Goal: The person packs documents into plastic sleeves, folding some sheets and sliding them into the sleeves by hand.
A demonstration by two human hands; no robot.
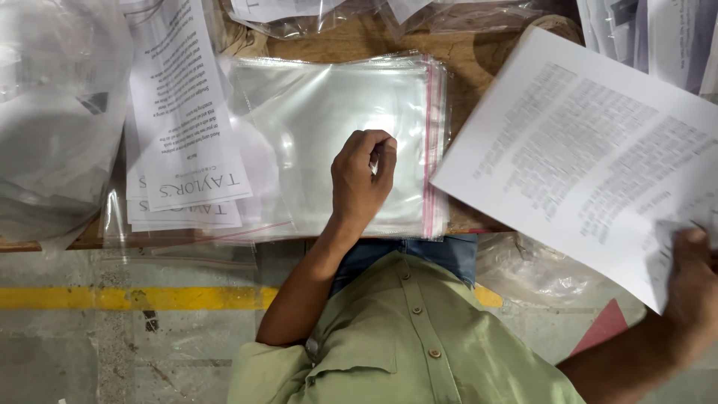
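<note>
While pinched — glossy clear bags (329, 112), red-striped edge, neatly stacked.

A stack of clear bags (336, 112) lies mid-surface (479, 60), with the left hand (363, 176) on it. Printed leaflets (183, 112) lie to its left; a printed sheet (591, 157), gripped by the right hand (692, 284), lies to its right.

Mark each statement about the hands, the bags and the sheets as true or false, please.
1. The left hand rests on the stack of clear bags. True.
2. The right hand holds a red folder. False: it holds a printed sheet.
3. The bags have a red strip along one edge. True.
4. The left fingers are spread flat. False: they are curled, pinching at the top bag.
5. Printed slips lie beside the bags. True.
</note>
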